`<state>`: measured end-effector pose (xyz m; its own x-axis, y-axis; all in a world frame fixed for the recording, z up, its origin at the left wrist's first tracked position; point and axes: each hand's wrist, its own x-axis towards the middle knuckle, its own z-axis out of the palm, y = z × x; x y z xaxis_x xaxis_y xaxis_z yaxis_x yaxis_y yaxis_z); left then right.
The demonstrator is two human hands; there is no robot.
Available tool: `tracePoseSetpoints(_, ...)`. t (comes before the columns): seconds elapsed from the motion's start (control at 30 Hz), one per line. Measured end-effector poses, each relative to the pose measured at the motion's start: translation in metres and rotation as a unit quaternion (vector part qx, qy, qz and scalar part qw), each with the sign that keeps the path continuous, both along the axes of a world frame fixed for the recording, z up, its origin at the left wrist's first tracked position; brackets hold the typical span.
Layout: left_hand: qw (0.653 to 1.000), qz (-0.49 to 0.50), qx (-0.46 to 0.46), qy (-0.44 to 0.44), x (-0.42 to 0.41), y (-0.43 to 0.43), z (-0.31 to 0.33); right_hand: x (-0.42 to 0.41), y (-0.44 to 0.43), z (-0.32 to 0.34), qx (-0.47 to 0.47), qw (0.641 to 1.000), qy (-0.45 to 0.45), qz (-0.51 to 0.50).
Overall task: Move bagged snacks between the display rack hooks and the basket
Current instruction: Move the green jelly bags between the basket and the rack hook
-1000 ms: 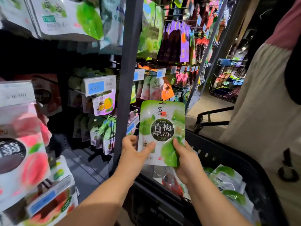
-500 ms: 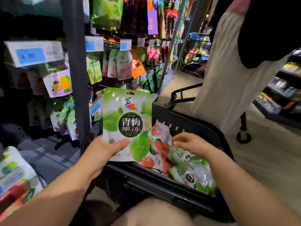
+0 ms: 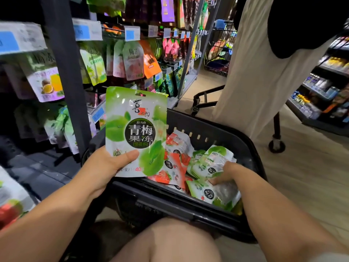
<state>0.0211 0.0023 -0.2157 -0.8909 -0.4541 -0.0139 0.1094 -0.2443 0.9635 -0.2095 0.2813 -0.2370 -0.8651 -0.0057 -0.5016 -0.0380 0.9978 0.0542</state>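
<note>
Display rack (image 3: 65, 76): dark upright post and hook rows, standing at the left and carrying hanging snack bags in green, pink, orange and purple.

Bystander (image 3: 255, 72): standing beyond the basket in a long cream garment.

Basket (image 3: 181, 205): black plastic, slotted wall, sitting low in front of the person, just beside the rack's foot.

Loose bags: lying heaped in the basket, red-and-white ones (image 3: 175, 167) toward the middle, green-and-white ones (image 3: 211, 193) toward the right.

Green plum jelly bag (image 3: 132, 118): being held upright above the basket's left near corner, face toward the person. Glossy white-and-green pouch, green fruit and leaf artwork, a dark round panel with white characters at the centre, a small hang hole at the top edge.

Left hand (image 3: 103, 167): gripping that pouch by its lower left corner, thumb (image 3: 128, 155) lying across the front, the fingers wrapping behind out of sight.

Right hand (image 3: 225, 173): reaching down among the green bags, fingers bending onto them and partly burying between packets; whether they are actually closing on one I cannot tell.

Price tags (image 3: 86, 30): white with blue panels, hanging at the hook ends, print blurring.
</note>
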Motion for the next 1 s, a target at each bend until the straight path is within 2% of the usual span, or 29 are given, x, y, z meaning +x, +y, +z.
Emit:
tracePoseSetpoints(0.1, 1.000, -0.005, 0.008, 0.002, 0.000, 0.000, -0.001, -0.006, -0.001, -0.005, -0.013, 1.000, 0.025, -0.004)
tracePoseSetpoints(0.17, 1.000, -0.008, 0.010, 0.002, 0.001, 0.000, -0.001, -0.011, -0.003, -0.005, -0.053, 0.997, 0.046, -0.027)
tracePoseSetpoints(0.27, 1.000, -0.009, 0.008, 0.002, 0.001, -0.002, -0.001, -0.010, -0.006, 0.004, -0.181, 0.978, 0.048, -0.087)
tracePoseSetpoints(0.37, 1.000, -0.011, 0.011, 0.002, 0.002, -0.002, -0.001, -0.013, 0.001, 0.002, -0.315, 0.935, 0.038, -0.157)
tracePoseSetpoints(0.47, 1.000, -0.014, 0.015, 0.002, 0.003, -0.001, -0.001, -0.011, 0.000, -0.003, -0.412, 0.872, 0.042, -0.260)
tracePoseSetpoints(0.53, 1.000, -0.014, 0.014, 0.002, 0.003, -0.001, 0.000, -0.007, -0.007, -0.010, -0.461, 0.833, 0.033, -0.304)
tracePoseSetpoints(0.57, 1.000, -0.014, 0.012, 0.002, 0.003, -0.001, 0.000, -0.005, -0.010, -0.013, -0.464, 0.830, 0.028, -0.306)
tracePoseSetpoints(0.63, 1.000, -0.014, 0.009, 0.001, 0.003, -0.001, 0.001, -0.004, -0.017, -0.022, -0.438, 0.855, 0.028, -0.277)
tracePoseSetpoints(0.67, 1.000, -0.011, 0.008, 0.001, 0.003, -0.001, 0.001, -0.004, -0.022, -0.026, -0.406, 0.880, 0.027, -0.246)
tracePoseSetpoints(0.73, 1.000, -0.002, 0.009, 0.000, 0.003, -0.001, 0.001, 0.000, -0.028, -0.022, -0.277, 0.949, 0.043, -0.143)
tracePoseSetpoints(0.8, 1.000, 0.006, 0.009, -0.003, 0.003, -0.001, 0.001, 0.000, -0.029, -0.019, -0.140, 0.986, 0.081, -0.048)
tracePoseSetpoints(0.87, 1.000, 0.007, 0.007, -0.004, 0.003, -0.002, 0.002, 0.002, -0.030, -0.015, -0.109, 0.986, 0.124, -0.007)
tracePoseSetpoints(0.93, 1.000, 0.003, 0.006, -0.003, 0.002, -0.002, 0.002, 0.006, -0.033, -0.013, -0.154, 0.977, 0.136, 0.056)
tracePoseSetpoints(1.0, 1.000, -0.002, 0.008, 0.001, 0.002, -0.002, 0.002, 0.008, -0.038, -0.018, -0.205, 0.969, 0.100, 0.095)
